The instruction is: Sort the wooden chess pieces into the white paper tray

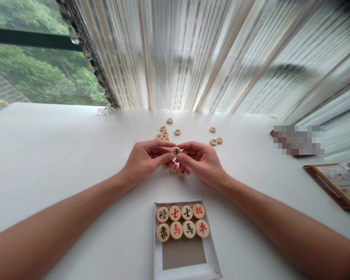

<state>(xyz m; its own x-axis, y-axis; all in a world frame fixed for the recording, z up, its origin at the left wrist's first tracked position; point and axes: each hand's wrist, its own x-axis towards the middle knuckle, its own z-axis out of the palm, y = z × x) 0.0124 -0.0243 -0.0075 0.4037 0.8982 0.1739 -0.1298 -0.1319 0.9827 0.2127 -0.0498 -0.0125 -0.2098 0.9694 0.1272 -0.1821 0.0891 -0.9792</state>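
A round wooden chess piece (176, 152) with a black character is pinched between my left hand (151, 157) and my right hand (200, 160), its marked face toward me. Under the hands, a red-marked piece (174, 167) and a black-marked one show partly. Nearer to me lies an open white box (158, 256) with two rows of pieces at its far end, some red and some black; its near part shows a bare grey-brown bottom.
Several loose pieces (177, 132) lie beyond my hands, and a small group (212, 142) is farther right. On the right of the white table (76, 155) are brown-edged cards (323, 182). A striped curtain (175, 54) and a window stand behind.
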